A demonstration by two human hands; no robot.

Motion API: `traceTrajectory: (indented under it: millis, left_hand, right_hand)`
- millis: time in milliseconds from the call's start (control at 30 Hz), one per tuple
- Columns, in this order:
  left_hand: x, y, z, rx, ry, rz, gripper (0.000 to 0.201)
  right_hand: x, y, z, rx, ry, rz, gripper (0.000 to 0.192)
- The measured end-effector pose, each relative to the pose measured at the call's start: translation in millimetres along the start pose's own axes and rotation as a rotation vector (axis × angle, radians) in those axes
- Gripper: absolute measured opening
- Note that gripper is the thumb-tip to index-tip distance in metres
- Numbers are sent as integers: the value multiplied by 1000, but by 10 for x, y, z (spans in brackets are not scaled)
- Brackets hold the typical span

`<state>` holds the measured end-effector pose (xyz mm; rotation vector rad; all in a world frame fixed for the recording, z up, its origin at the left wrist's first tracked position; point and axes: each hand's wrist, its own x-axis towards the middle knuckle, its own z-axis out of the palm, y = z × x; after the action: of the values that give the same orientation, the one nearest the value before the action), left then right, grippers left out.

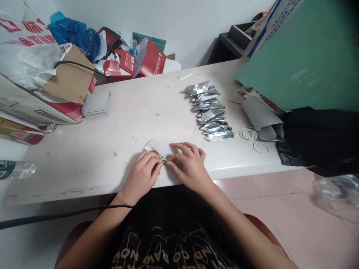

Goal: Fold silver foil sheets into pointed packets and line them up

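A small sheet of white-backed silver paper [157, 146] lies flat at the near edge of the white table [112, 123]. My left hand [143, 172] pinches its near corner with thumb and fingers. My right hand [188, 164] meets it from the right, fingertips pressing the same fold, with the forefinger laid across the sheet. Beyond and to the right, a row of several folded silver paper pieces [211, 110] runs away from me across the table.
Rubber bands [248, 133] and a grey paper stack [262, 117] lie right of the row, next to a black bag [319, 138] and a leaning green board [308, 56]. Cardboard boxes [42, 104], red packets and plastic bags crowd the far left. A plastic bottle [17, 170] lies at the left edge.
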<state>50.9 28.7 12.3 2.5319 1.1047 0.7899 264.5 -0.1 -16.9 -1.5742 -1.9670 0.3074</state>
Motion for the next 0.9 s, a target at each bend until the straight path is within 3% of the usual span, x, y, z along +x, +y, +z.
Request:
traceTrajectory:
  millis: [167, 467, 600, 700, 800, 900]
  left_hand:
    - [-15, -6, 80, -14, 97, -115, 9]
    - [-26, -24, 142, 25, 127, -148, 17]
    - [-23, -44, 149, 19, 125, -155, 18]
    - [-15, -53, 150, 27, 117, -166, 20]
    - [-8, -61, 146, 28, 106, -176, 21]
    - [-4, -70, 138, 33, 96, -178, 21]
  right_hand:
    - [8, -33, 34, 35, 50, 64, 29]
    - [1, -65, 115, -111, 73, 63, 32]
    - [-9, -79, 114, -60, 176, 15, 23]
    - [-84, -115, 106, -126, 218, -100, 12]
    - [-210, -165, 98, -192, 174, -178, 34]
    - [-309, -200, 92, -215, 132, -165, 46]
